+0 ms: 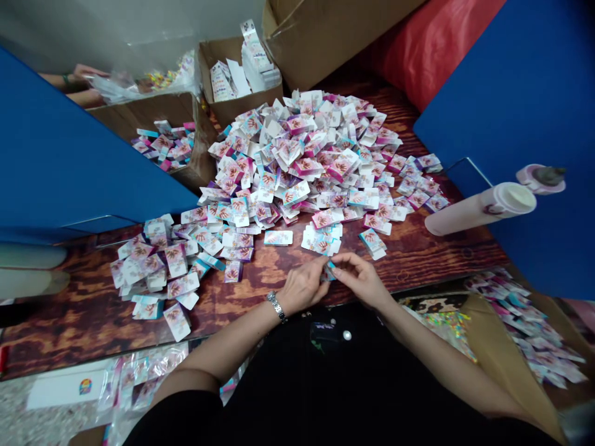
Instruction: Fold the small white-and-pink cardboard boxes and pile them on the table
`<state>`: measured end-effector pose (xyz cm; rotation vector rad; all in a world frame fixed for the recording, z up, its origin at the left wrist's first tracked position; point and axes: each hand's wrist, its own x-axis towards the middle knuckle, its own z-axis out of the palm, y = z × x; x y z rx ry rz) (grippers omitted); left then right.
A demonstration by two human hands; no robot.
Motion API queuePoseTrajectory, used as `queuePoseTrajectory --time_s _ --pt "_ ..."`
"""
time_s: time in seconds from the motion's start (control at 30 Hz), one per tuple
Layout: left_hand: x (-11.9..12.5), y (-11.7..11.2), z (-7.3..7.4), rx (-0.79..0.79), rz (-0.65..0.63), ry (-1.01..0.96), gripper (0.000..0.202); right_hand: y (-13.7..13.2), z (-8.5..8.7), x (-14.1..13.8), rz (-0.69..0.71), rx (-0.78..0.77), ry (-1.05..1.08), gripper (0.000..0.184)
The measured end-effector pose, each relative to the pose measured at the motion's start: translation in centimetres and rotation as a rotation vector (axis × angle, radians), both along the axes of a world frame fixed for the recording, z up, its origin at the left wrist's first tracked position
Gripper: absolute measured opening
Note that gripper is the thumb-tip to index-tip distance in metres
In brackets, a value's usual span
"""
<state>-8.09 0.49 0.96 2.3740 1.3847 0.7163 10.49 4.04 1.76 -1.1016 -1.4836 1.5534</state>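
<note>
Close to my body at the table's front edge, my left hand (305,286) and my right hand (363,280) meet around one small printed carton (330,270). Fingers of both hands are closed on it, and only a blue and pale part shows between them. Just beyond the fingertips lie a few similar cartons (323,238) with white flaps. A single carton (277,237) rests to their left, another (373,243) to the right. Behind them rises a large heap of pink, purple and blue cartons (302,155), many with flaps standing up.
A smaller carton pile (158,266) covers the table's left. Cardboard boxes (198,142) stand at the back left, where another person's hands (88,83) hold clear plastic. A pink bottle (478,210) with its lid raised stands at right. Blue panels (520,136) flank the table.
</note>
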Motion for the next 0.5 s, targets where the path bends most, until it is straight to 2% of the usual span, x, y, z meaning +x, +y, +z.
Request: queuePoseTrajectory --time_s 0.07,0.23,0.3,0.43,0.5 --pt "0.06 -0.08 -0.22 -0.021 0.025 0.011 0.054 0.0 0.07 -0.16 -0.013 0.049 -0.05 0.026" --pt "0.25 -0.04 -0.52 0.006 0.046 0.056 0.062 -0.27 0.74 -0.61 -0.037 0.383 -0.285 0.018" --pt "0.25 0.08 -0.48 0.028 0.051 0.081 0.065 -0.19 0.72 -0.72 -0.054 0.385 -0.272 0.019" --pt "0.18 0.33 -0.22 0.015 0.038 0.12 0.067 0.28 0.27 -0.77 -0.091 0.261 -0.174 0.018" --pt "0.19 0.41 -0.08 0.0 0.033 0.124 0.068 0.43 0.25 -0.76 -0.098 0.257 -0.185 0.017"
